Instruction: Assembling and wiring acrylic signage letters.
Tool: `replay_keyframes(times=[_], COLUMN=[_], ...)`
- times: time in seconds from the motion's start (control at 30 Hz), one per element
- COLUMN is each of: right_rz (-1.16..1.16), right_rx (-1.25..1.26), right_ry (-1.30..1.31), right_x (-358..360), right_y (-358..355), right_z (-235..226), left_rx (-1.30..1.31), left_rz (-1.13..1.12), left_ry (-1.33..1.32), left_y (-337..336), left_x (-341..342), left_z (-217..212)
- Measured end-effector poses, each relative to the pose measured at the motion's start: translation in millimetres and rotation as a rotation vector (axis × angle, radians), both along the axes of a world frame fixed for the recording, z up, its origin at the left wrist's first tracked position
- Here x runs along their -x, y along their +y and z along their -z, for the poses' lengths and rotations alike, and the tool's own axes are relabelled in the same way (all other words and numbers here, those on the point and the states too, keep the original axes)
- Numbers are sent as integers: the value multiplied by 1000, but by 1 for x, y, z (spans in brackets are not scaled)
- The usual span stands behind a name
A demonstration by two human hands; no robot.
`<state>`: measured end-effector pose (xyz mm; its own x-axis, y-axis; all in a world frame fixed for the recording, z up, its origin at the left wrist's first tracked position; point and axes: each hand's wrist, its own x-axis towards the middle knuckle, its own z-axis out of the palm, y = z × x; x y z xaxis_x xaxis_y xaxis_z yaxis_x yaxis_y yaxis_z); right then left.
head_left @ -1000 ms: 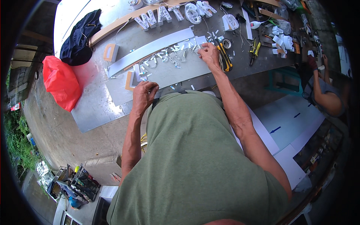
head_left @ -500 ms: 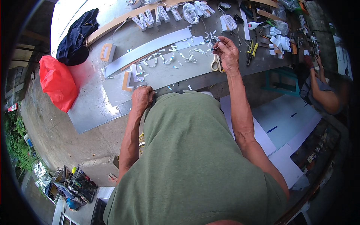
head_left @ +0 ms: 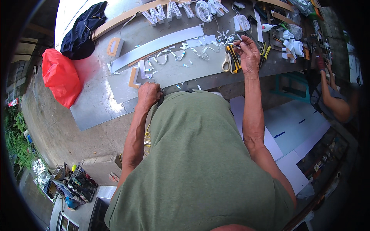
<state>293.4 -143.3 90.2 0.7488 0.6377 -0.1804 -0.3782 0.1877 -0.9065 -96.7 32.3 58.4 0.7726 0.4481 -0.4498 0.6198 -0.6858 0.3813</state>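
A wired string of small white light modules [head_left: 175,55] snakes across the grey sheet on the workbench. Its far right end rises to my right hand [head_left: 249,57], whose thumb and fingers pinch the wire above a pair of scissors [head_left: 226,63] and a yellow-and-black cutter [head_left: 232,61]. My left hand [head_left: 148,94] is curled closed at the bench's front edge, just below a wood-edged, L-shaped letter piece [head_left: 134,77]; its fingers hide whatever they hold. Loose module pieces lie scattered between the hands.
White channel letters [head_left: 169,14] stand along the back. A long white strip [head_left: 156,47] lies before them. On the left are a dark cloth [head_left: 83,32] and a red bag [head_left: 59,77]. Pliers [head_left: 265,53] and white offcuts [head_left: 293,46] lie right. Another person [head_left: 333,96] works at far right.
My right hand has moved right, away from the scissors, still pinching the wire; the yellow-and-black cutter now shows. My left hand stays closed at the edge. The whole view has shifted slightly.
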Motion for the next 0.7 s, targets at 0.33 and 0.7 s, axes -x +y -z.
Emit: replay_keyframes(times=[0.33,0.7], right_rz=[120,-271], right_rx=[419,661], right_ry=[-569,-1270], right_x=[25,94], right_y=[0,29], right_z=[-6,51], left_rx=[-33,-26], left_rz=[-80,64], left_ry=[-214,-433], left_y=[0,10], left_x=[-41,-141], left_z=[-30,12])
